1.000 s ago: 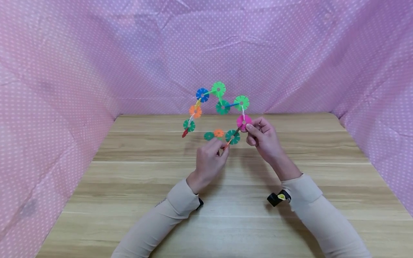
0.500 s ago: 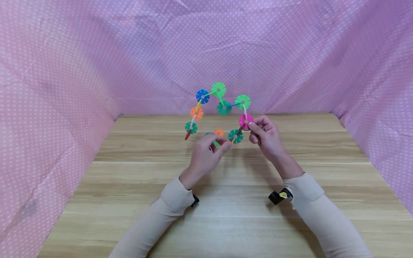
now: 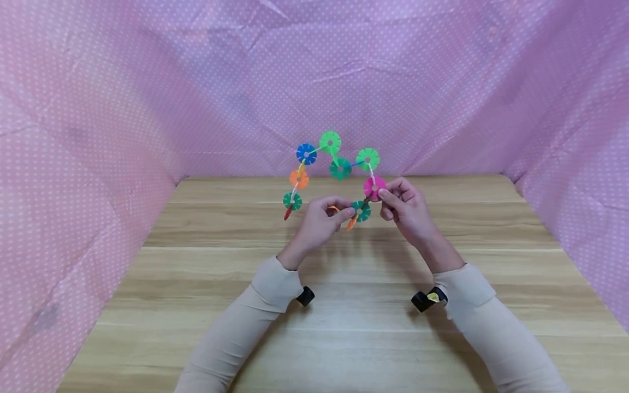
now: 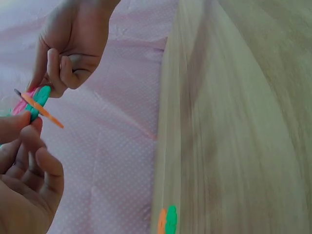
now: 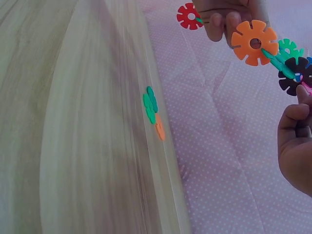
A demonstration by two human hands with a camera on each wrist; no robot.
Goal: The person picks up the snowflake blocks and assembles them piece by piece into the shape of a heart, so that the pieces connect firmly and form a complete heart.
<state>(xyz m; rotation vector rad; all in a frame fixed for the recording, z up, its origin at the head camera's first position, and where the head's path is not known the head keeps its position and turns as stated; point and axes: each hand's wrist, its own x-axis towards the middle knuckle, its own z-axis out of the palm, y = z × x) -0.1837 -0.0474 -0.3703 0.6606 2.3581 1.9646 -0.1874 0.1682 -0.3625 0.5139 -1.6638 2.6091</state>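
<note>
A chain of notched plastic snowflake discs hangs in the air before me in the head view. My right hand (image 3: pixel 410 213) pinches the pink disc (image 3: pixel 372 184) near one end. My left hand (image 3: pixel 319 222) pinches the dark green disc (image 4: pixel 42 96) between thumb and finger. An orange disc (image 5: pixel 242 48) slotted into that green one forms the chain's near end. A dark disc (image 5: pixel 288 67) joins the green and pink ones. The other end, a red disc (image 3: pixel 288 213), dangles left beyond a green disc (image 3: pixel 292 201). Light green discs (image 3: pixel 330 142) and a blue disc (image 3: pixel 306 155) arch across the top.
Loose discs lie on the wooden table (image 3: pixel 344 327) near its far edge: an orange one (image 5: pixel 160 127) beside green ones (image 5: pixel 148 109). In the head view my left hand mostly covers them. Pink dotted cloth (image 3: pixel 314 71) surrounds the table at the back and sides.
My left hand has let go of the end orange disc and shifted up to pinch the dark green disc. The chain has dipped slightly; my right hand keeps its pinch on the pink disc.
</note>
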